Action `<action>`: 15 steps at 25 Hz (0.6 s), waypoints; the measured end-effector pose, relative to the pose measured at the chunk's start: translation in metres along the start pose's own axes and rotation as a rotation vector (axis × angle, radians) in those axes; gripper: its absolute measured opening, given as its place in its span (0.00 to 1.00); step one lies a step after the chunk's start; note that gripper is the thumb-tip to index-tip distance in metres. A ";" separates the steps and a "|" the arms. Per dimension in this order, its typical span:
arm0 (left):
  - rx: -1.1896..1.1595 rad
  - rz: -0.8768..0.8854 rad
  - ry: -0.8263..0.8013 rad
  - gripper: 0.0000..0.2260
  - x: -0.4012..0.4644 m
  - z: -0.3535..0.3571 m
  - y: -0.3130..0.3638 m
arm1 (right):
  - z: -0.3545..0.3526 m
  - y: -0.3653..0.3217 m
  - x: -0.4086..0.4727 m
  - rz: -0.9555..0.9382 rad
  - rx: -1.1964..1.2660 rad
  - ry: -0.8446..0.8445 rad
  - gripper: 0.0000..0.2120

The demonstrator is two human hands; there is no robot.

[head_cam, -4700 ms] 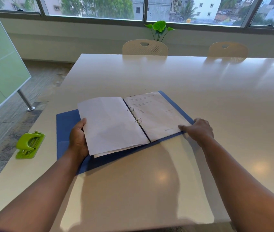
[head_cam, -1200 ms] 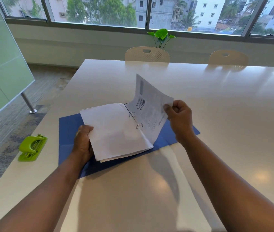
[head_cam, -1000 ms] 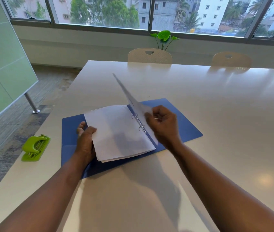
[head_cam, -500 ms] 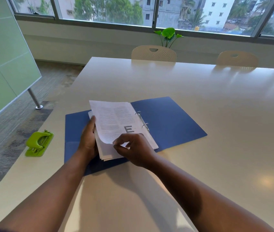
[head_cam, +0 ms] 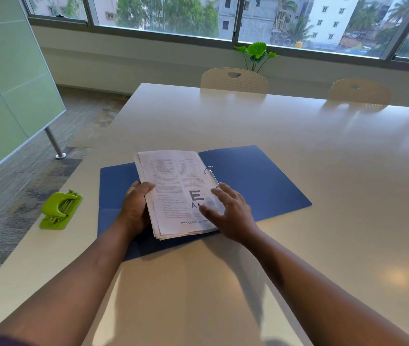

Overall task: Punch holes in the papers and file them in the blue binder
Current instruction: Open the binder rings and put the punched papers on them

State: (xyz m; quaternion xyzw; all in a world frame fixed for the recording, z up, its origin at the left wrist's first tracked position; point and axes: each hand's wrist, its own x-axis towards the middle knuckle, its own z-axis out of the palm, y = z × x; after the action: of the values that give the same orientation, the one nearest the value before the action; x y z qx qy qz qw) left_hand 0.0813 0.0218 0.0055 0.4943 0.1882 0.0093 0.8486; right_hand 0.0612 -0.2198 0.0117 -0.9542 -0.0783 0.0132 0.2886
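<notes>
On a glossy cream table (head_cam: 298,151), an open blue ring binder (head_cam: 255,178) holds a stack of printed white papers (head_cam: 176,186) on its left half. The left hand (head_cam: 136,208) clasps the stack's left edge; the right hand (head_cam: 230,211) lies flat, fingers spread, on the top page. A lime-green hole punch (head_cam: 59,211) sits well left.

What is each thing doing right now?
Binder: open, flat on the table.
Papers: stacked on the rings, left side.
Punch: untouched, at the table's left edge.
Left hand: gripping the stack's left edge.
Right hand: open, fingers spread on the top page.
</notes>
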 end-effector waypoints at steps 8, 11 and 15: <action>0.037 -0.048 -0.050 0.14 -0.003 0.003 0.006 | 0.004 0.005 -0.008 -0.012 0.028 -0.084 0.38; 0.022 -0.056 -0.054 0.13 -0.003 0.002 0.008 | 0.007 0.005 -0.015 -0.160 -0.150 -0.085 0.47; 0.007 -0.072 -0.057 0.15 0.002 0.003 0.010 | 0.012 0.000 -0.021 -0.332 -0.284 0.042 0.43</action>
State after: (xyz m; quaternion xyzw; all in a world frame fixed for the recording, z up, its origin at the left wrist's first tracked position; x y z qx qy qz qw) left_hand 0.0861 0.0247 0.0145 0.4904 0.1818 -0.0357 0.8516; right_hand 0.0400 -0.2164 0.0012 -0.9593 -0.2293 -0.0654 0.1513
